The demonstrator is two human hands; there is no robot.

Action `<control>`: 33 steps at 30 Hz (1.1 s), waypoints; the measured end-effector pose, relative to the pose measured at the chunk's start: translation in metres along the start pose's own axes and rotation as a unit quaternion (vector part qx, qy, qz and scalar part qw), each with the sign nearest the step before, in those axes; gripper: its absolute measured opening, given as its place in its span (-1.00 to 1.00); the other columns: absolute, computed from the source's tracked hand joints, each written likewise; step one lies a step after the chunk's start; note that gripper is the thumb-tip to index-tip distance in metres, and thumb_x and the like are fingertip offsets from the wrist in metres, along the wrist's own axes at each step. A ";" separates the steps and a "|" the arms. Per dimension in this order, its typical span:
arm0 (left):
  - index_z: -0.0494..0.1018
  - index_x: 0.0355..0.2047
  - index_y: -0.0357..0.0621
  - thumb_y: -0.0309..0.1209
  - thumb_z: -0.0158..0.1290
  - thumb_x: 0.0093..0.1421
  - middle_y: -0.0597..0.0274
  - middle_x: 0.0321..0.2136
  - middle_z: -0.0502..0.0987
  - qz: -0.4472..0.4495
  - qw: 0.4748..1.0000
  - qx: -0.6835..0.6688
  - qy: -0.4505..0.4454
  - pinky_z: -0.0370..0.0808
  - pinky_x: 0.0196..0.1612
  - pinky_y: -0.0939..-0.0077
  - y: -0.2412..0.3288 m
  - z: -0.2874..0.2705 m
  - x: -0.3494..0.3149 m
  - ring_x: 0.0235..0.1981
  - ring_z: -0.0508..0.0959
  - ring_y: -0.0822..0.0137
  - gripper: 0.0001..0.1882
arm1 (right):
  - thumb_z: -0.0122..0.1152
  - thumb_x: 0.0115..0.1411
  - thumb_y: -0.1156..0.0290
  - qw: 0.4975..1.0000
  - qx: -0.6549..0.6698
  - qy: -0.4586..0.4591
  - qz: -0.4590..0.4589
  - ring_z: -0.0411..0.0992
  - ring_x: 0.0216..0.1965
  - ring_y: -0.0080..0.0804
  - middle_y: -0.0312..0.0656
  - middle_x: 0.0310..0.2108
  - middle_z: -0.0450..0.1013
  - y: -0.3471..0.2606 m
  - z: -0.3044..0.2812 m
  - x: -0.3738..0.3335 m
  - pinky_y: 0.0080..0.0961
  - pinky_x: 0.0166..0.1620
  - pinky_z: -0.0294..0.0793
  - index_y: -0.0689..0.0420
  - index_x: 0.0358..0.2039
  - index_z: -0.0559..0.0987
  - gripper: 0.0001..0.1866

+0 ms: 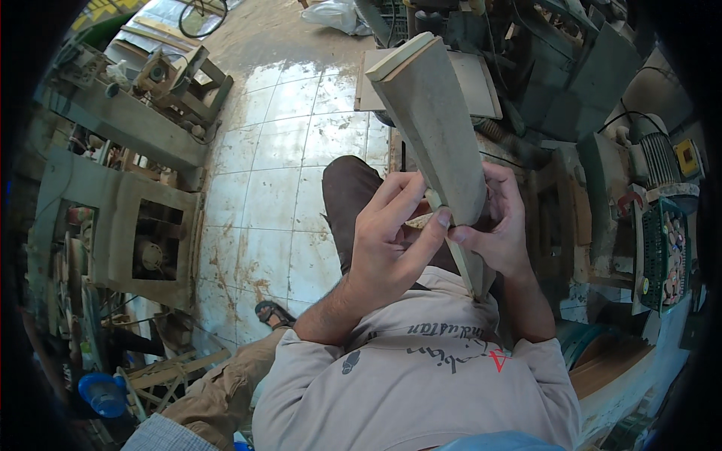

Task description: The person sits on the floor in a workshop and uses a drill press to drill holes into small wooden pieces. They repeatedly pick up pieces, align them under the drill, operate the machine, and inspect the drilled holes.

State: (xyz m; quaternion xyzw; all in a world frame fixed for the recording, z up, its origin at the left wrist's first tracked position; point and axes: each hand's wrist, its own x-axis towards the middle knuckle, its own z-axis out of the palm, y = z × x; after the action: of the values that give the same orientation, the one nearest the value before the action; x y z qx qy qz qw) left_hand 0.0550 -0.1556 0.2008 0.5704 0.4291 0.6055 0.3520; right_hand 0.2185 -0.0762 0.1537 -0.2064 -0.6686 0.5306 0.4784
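Both hands grasp one tapered wooden board point(440, 128), held up off the lap, with no tabletop under it. The left hand point(387, 240) wraps the lower part from the person's left, fingers curled over the face, thumb tip pressed on the near edge. The right hand point(500, 225) closes round the same stretch from the other side. The board's wide end points up and away; its narrow end runs down between the hands toward the chest.

Risks, as I judge them:
- Top-heavy grip. Most of the length stands above the hands, so a loosened hold could let the wide end tip and fall to the tiled floor point(274, 180).
- The thumb and fingertips sit right on the edge; a raw sawn edge could give a splinter if the hands slide.
- The floor looks wet and smeared with mud near the sandalled foot point(272, 312), so footing may be poor.
- Machines stand close on both sides, and the raised end could knock into them if swung.

Materials and shapes:
- Board: pale grey-brown, dull, dusty face; flat, thick, with a lighter strip along the top end. Cannot tell if it is one piece or two laid together.
- Floor: glossy white square tiles, brown streaks.
- Wooden bench frame point(139, 225) at left: rough, dust-coated.
- Motor point(654, 150) at right: ribbed metal casing.
- Blue plastic item point(101, 392) at lower left, rounded.
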 end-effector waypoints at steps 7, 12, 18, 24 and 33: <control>0.30 0.13 -0.48 -0.60 0.10 0.20 0.07 -0.10 0.36 0.024 0.999 0.028 0.024 0.60 -0.20 0.62 -0.006 0.007 0.011 -0.13 0.54 0.36 -0.52 | 0.55 -0.09 0.13 0.991 0.098 -0.027 0.091 0.34 0.03 -0.44 -0.19 -0.02 0.35 -0.002 -0.001 0.010 -0.43 0.10 0.33 0.19 0.11 0.28 -0.15; 0.35 0.11 -0.42 -0.55 0.20 0.14 0.12 -0.10 0.38 0.056 0.996 0.061 0.045 0.58 -0.15 0.60 -0.010 0.012 0.014 -0.15 0.52 0.40 -0.48 | 0.45 -0.06 -0.15 0.985 0.071 -0.092 0.124 0.33 0.01 -0.50 -0.23 -0.05 0.35 0.004 -0.014 0.014 -0.46 0.07 0.33 0.20 0.13 0.29 -0.08; 0.38 0.09 -0.37 -0.50 0.23 0.13 0.11 -0.13 0.41 0.073 0.991 0.101 0.058 0.59 -0.26 0.66 -0.008 0.016 0.019 -0.16 0.53 0.42 -0.48 | 0.48 -0.06 -0.09 0.979 0.131 -0.108 0.115 0.36 0.00 -0.50 -0.21 -0.05 0.39 0.005 -0.013 0.019 -0.48 0.05 0.37 0.21 0.13 0.30 -0.10; 0.40 0.02 -0.33 -0.48 0.10 0.22 0.14 -0.30 0.54 -0.052 0.995 -0.060 0.057 0.64 -0.45 0.68 -0.022 0.008 0.035 -0.35 0.60 0.43 -0.64 | 0.44 0.06 0.26 0.997 -0.031 -0.029 0.070 0.38 0.01 -0.47 -0.16 -0.03 0.40 -0.009 -0.005 0.029 -0.47 0.05 0.39 0.25 0.15 0.28 -0.27; 0.43 -0.16 -0.39 -0.39 0.07 0.21 0.15 -0.38 0.55 -0.086 0.960 -0.172 0.202 0.52 -0.68 0.68 -0.069 -0.076 0.078 -0.55 0.60 0.39 -0.71 | 0.30 0.19 0.29 0.918 0.088 -0.178 0.342 0.46 -0.22 -0.62 -0.20 -0.18 0.51 -0.002 -0.032 0.024 -0.61 -0.12 0.44 0.23 0.09 0.35 -0.46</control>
State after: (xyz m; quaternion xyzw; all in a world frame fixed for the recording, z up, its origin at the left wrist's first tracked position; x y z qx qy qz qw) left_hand -0.0332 -0.0667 0.1688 0.3279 0.4278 0.7404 0.4016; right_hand 0.2358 -0.0416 0.1647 -0.2817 -0.5817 0.7467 0.1572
